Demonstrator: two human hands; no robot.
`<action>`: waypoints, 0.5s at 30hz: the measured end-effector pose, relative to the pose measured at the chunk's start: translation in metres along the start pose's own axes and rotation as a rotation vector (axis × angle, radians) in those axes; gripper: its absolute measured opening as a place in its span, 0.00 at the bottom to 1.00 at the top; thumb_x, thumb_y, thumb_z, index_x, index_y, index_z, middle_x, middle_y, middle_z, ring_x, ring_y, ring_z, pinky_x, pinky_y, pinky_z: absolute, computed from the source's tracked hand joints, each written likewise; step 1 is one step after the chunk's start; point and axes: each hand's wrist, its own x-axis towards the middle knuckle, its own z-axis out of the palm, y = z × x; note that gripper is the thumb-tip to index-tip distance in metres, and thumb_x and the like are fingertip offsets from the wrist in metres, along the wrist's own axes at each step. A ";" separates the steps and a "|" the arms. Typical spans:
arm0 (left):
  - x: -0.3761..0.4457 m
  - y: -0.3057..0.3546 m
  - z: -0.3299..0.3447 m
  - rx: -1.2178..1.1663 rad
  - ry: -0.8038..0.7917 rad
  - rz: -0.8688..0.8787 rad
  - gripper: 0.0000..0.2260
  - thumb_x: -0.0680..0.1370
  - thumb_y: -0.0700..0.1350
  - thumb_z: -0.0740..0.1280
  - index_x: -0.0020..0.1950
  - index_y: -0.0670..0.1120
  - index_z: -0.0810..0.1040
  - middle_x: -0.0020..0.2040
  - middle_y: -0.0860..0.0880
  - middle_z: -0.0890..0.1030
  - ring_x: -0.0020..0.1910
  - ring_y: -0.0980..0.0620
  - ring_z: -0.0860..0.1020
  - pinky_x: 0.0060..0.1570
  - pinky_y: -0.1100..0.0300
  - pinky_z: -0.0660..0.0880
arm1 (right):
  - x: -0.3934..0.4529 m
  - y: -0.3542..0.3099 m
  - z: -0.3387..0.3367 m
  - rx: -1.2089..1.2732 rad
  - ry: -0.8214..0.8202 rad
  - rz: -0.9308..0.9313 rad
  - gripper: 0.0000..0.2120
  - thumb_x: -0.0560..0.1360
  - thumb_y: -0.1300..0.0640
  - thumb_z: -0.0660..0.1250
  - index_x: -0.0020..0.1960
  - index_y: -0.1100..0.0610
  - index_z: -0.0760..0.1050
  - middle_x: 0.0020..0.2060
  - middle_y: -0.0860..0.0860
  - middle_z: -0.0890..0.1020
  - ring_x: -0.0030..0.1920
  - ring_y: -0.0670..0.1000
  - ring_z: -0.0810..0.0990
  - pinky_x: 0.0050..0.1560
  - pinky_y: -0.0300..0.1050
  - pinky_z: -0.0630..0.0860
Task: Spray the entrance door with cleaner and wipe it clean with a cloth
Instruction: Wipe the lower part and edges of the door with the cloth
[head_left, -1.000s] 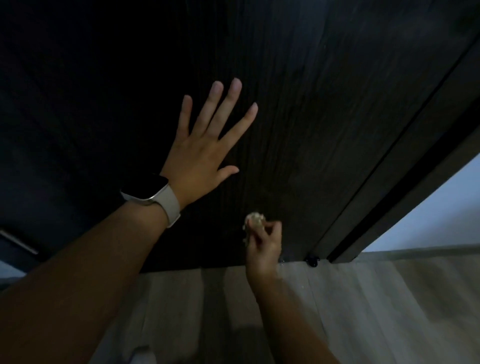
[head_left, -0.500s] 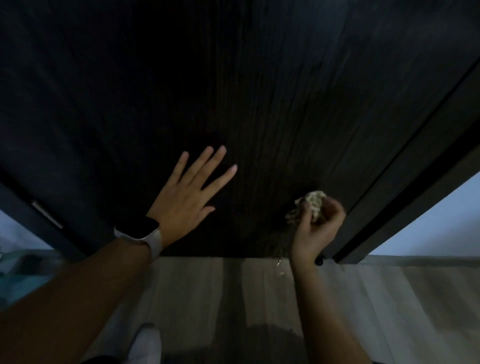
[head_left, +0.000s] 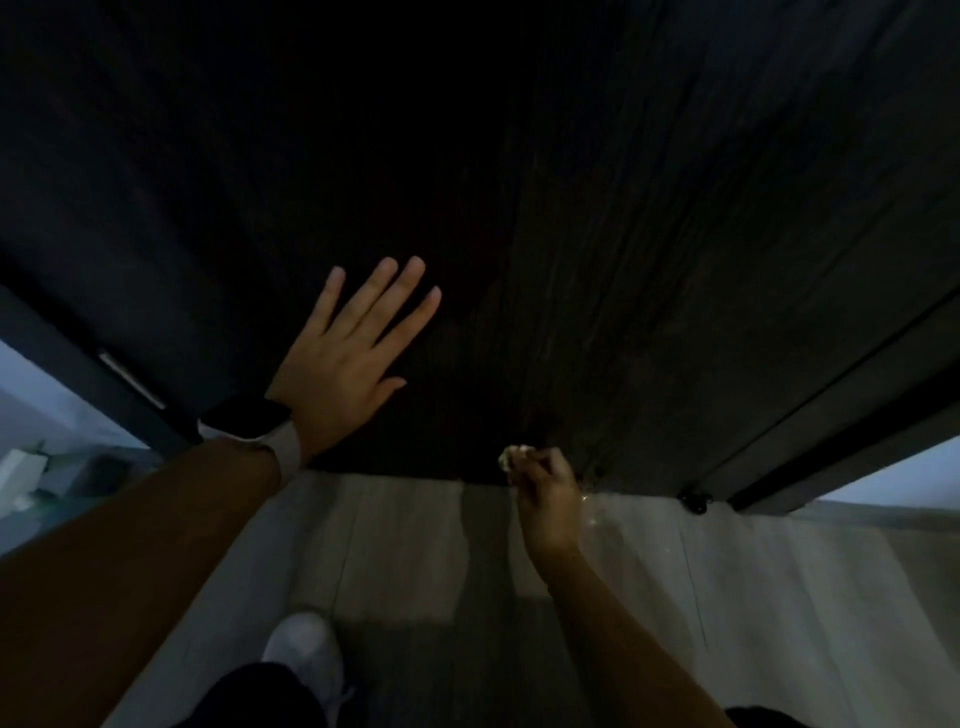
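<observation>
Fingers of the left hand (head_left: 340, 364) are spread straight and laid flat against the door (head_left: 597, 234), the palm pressed to the dark panel just above its bottom edge, so the leaf is braced while the wiping goes on. Over on the other side, the right hand (head_left: 545, 486) is curled tight, and a small pale wad of cloth (head_left: 511, 457) is pinched between thumb and fingertips, held right at the lowest strip of the door where it meets the floor (head_left: 405, 545). Only a scrap of the cloth is seen above the knuckles; the rest is buried in the fist. Judged from its crumpled look, it is soft and light, easily bunched, and likely to slip out of a loose pinch once dragged over the grained wood, so a full grip around the wad is called for, with a padded face left outward. The door is stiff and hinged, and it is judged liable to swing under pressure unless steadied as now. A watch (head_left: 249, 418) is worn on the left wrist, and a white shoe (head_left: 304, 652) is planted below. No spray bottle is seen
</observation>
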 end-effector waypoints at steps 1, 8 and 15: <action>0.001 -0.002 0.002 0.023 -0.012 0.002 0.52 0.68 0.51 0.76 0.79 0.49 0.43 0.79 0.47 0.37 0.77 0.49 0.36 0.74 0.47 0.34 | -0.004 -0.003 -0.007 -0.059 -0.049 -0.044 0.09 0.78 0.63 0.65 0.56 0.53 0.79 0.52 0.51 0.77 0.53 0.49 0.77 0.58 0.50 0.76; -0.001 -0.001 0.002 -0.007 0.027 -0.013 0.54 0.69 0.49 0.76 0.79 0.52 0.38 0.78 0.47 0.33 0.77 0.50 0.34 0.74 0.49 0.33 | 0.042 -0.065 -0.076 0.042 0.516 -0.178 0.16 0.75 0.64 0.67 0.63 0.62 0.74 0.56 0.54 0.71 0.55 0.42 0.71 0.57 0.30 0.71; 0.002 -0.003 0.001 -0.044 0.040 -0.162 0.51 0.69 0.53 0.75 0.79 0.52 0.41 0.79 0.46 0.42 0.75 0.49 0.30 0.73 0.47 0.32 | 0.053 -0.069 -0.041 0.089 0.622 -0.176 0.10 0.73 0.68 0.68 0.54 0.62 0.77 0.51 0.58 0.72 0.52 0.37 0.71 0.53 0.30 0.70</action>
